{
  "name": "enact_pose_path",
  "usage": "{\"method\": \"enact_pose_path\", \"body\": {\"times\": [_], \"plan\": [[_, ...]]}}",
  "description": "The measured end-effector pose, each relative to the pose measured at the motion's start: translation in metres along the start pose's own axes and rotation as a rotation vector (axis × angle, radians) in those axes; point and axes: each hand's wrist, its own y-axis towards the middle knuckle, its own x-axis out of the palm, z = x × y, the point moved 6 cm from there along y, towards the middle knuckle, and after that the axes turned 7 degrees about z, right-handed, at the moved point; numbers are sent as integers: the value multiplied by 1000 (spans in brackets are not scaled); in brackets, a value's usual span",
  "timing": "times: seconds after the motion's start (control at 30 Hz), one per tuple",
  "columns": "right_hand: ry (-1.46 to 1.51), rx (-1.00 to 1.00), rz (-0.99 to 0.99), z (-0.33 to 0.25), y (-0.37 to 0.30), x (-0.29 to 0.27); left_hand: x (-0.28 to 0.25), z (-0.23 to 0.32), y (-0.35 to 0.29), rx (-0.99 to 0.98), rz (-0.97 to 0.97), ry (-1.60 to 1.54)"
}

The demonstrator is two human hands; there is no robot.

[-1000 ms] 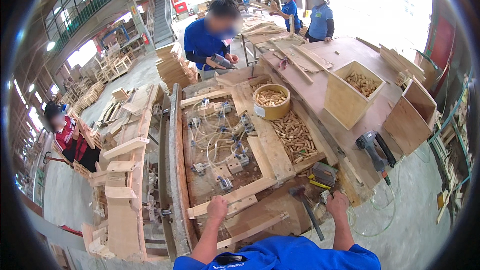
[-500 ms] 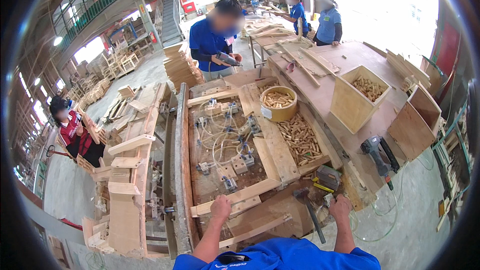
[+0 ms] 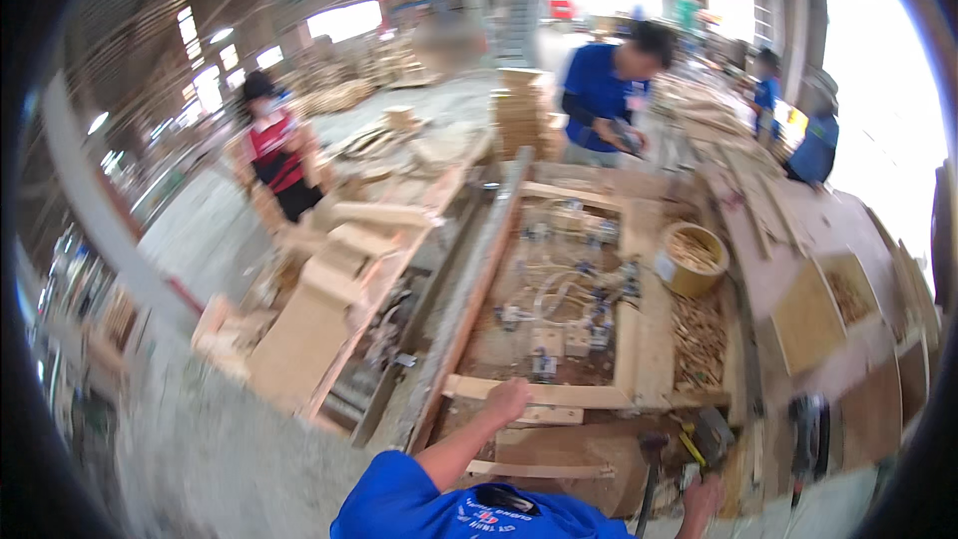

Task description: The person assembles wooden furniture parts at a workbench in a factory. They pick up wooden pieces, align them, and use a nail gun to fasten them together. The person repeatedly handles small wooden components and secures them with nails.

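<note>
The view has swung to the left since a second ago: the wooden frame [image 3: 559, 319] that sat mid-picture now lies right of centre, and the person in red [image 3: 277, 155] by the stacked planks [image 3: 329, 289] has come well into sight. The hands have hardly shifted on the work itself. The left hand [image 3: 509, 399] stays planted on the near rail [image 3: 539, 394] of the frame, fingers curled over its edge and gripping it, so the frame looks steadied rather than moved. The right hand [image 3: 702, 496] remains low at the picture's lower edge, just beside a hammer [image 3: 651, 469] and a yellow-handled tool [image 3: 699, 439]; whether it is closed on anything I cannot tell (motion blur smears it).

The frame lies flat on the counter [image 3: 798, 279], a pale rectangle of planks around metal clamps and looping hoses [image 3: 564, 289]. Beside its far right corner stands a round bucket [image 3: 696, 260] of small wooden pieces, more of them heaped loose below it.
</note>
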Motion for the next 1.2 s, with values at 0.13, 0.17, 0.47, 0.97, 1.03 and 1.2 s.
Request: {"method": "enact_pose_path", "body": {"times": [0.13,0.17,0.47,0.97,1.03,1.2], "plan": [[-149,-116,-176,-23,10,-10,-3,-6,-7,-28,55,-75],[-201,-171,-173,-14,14,-9,-3,-4,-6,-38,69,-122],[-213,-138,-161,-35,18,-16,-3,-10,-7,-47,117,-190],[-214,-123,-172,-44,16,-15,1,-14,-5,-51,66,-239],[-207,-122,-172,-44,16,-15,2,-14,-4,-55,64,-242],[-201,-121,-167,-39,17,-15,2,-14,-4,-70,74,-231]]}}
